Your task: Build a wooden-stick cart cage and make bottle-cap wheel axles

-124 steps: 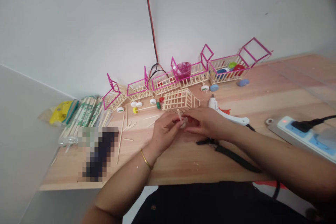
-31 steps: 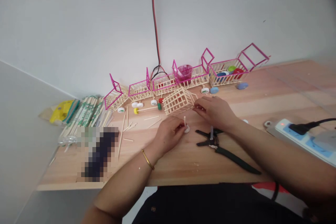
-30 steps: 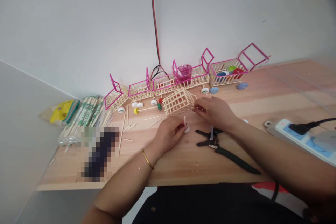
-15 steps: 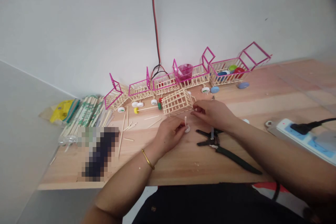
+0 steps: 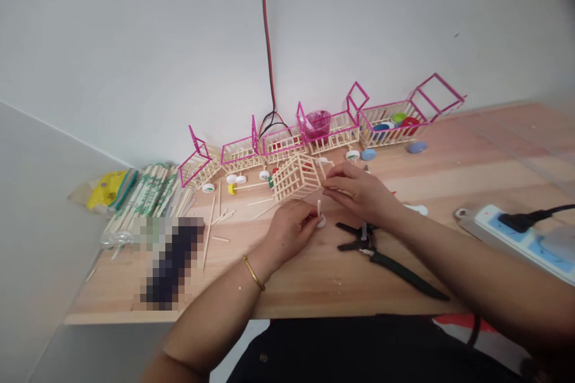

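My left hand (image 5: 291, 226) is closed, thumb and fingertips pinching a short wooden stick (image 5: 319, 207) that stands upright at a white bottle cap (image 5: 321, 222) on the table. Close by on the right, my right hand (image 5: 357, 190) pinches the near right end of a small cart frame of bare wooden sticks (image 5: 294, 178). That frame lies tilted on the table, its open lattice turned partly towards me. The exact contact under the right fingertips is hard to make out. Below the right hand lie dark-handled pliers (image 5: 366, 245), jaws pointing left.
Along the wall stands a row of stick carts with pink edges (image 5: 283, 142), one bearing a pink-stained cup (image 5: 318, 124). Bundled chopsticks (image 5: 148, 194) and loose sticks (image 5: 209, 224) lie left. A yellow-capped axle (image 5: 232, 189) is behind the frame. A power strip (image 5: 498, 221) sits right.
The bare stick frame has turned and shifted slightly left, its right end now nearer me. My right hand has moved a little left with it. The left hand stays at the cap.
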`<state>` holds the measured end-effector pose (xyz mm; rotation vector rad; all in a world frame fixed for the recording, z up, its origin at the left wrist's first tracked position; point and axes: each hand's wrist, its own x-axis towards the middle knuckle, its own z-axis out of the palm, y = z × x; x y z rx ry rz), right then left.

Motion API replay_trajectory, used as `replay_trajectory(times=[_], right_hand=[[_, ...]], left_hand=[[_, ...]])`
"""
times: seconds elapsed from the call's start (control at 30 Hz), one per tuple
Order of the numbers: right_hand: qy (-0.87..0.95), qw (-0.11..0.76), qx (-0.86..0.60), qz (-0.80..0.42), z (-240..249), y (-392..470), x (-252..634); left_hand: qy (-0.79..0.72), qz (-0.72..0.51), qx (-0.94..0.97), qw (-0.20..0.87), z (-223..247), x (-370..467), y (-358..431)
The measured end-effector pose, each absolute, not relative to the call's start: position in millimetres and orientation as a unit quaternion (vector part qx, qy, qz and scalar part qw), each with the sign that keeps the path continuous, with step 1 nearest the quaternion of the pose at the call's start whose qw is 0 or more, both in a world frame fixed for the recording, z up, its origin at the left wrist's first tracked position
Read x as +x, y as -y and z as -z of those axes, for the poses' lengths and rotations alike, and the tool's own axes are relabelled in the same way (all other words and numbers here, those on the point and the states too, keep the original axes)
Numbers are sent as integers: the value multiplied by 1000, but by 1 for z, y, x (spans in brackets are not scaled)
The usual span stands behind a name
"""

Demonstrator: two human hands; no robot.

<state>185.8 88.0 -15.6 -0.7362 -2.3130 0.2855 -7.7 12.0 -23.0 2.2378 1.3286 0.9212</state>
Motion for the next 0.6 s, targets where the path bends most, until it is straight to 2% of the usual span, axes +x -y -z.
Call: replay_trajectory(times=[0.27, 0.6], right_hand=[[872, 389, -279, -105, 6, -82, 181], [884, 385, -258, -68, -28, -78, 176]], left_hand=[[-482, -306, 800, 186, 25, -8, -12], [-490, -283, 806, 176, 25, -8, -10]])
